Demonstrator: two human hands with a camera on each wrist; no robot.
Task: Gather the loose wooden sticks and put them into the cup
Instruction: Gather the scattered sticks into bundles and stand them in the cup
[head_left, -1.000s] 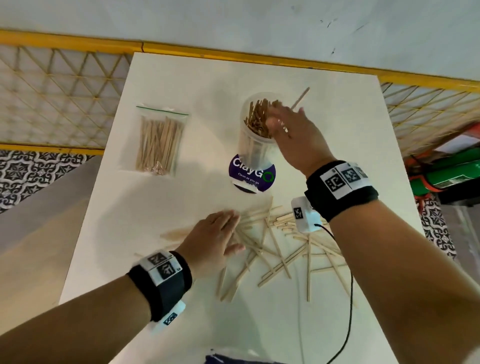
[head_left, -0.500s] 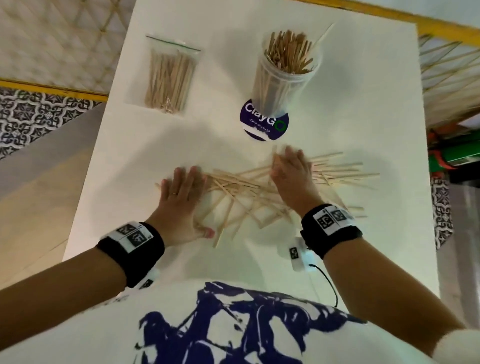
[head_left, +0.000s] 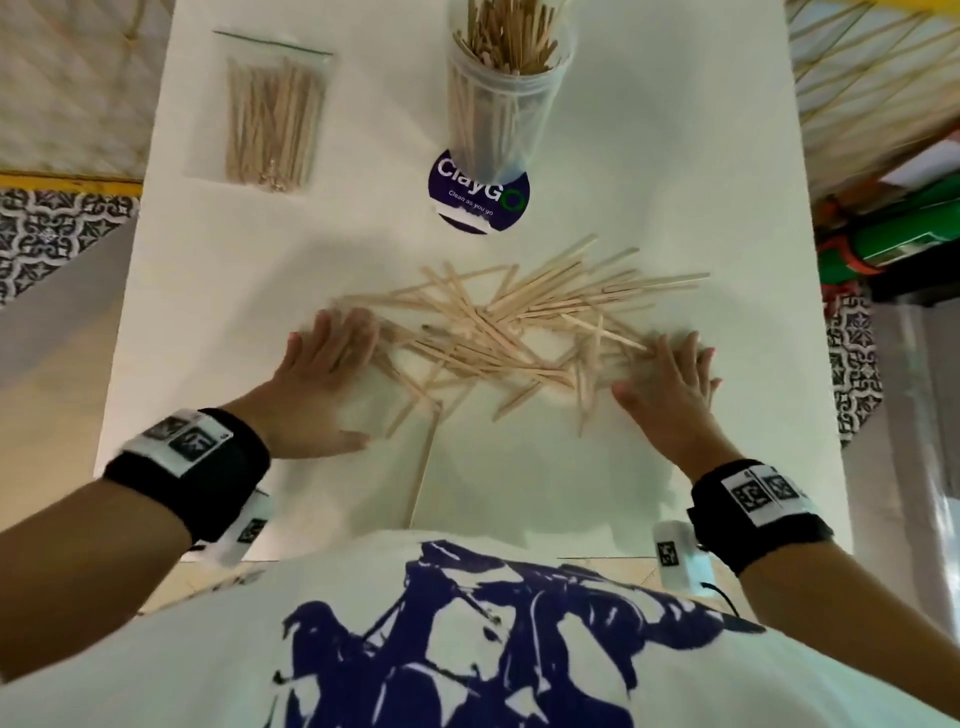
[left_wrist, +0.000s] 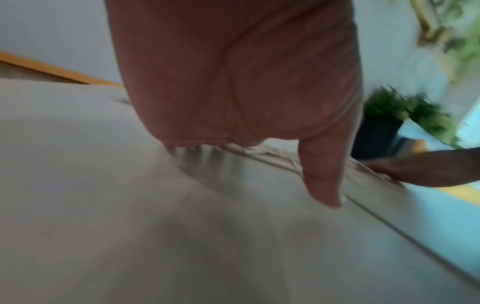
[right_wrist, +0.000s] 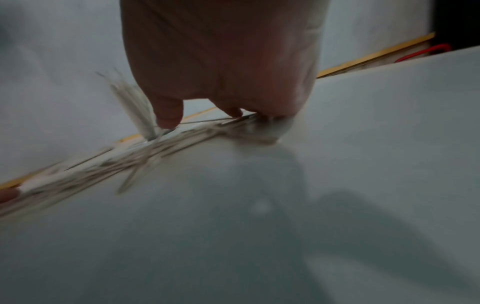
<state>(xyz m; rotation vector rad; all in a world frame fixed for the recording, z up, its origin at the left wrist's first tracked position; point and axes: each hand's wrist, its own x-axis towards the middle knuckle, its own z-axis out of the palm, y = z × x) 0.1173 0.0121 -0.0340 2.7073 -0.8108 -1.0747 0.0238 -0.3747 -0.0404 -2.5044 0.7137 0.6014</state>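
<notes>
A scattered pile of loose wooden sticks (head_left: 509, 327) lies across the middle of the white table (head_left: 675, 156). Behind it stands a clear plastic cup (head_left: 506, 93), packed with upright sticks. My left hand (head_left: 332, 358) lies flat with straight fingers on the pile's left end. At the pile's right end my right hand (head_left: 670, 374) is also flat, fingers spread over the stick ends. The right wrist view shows the blurred sticks (right_wrist: 109, 162) under my fingertips (right_wrist: 168, 115). In the left wrist view my palm (left_wrist: 233, 72) hovers low over the table, thumb pointing down.
A clear zip bag of sticks (head_left: 272, 114) lies at the back left. A round purple "ClayGo" sticker (head_left: 478, 192) sits in front of the cup. One long stick (head_left: 423, 473) reaches toward the near edge. Yellow lattice panels flank the table.
My right hand left the cup, dropped to the pile, then slid out to its right end. My left hand stays flat on the left end. The head camera tilted downward.
</notes>
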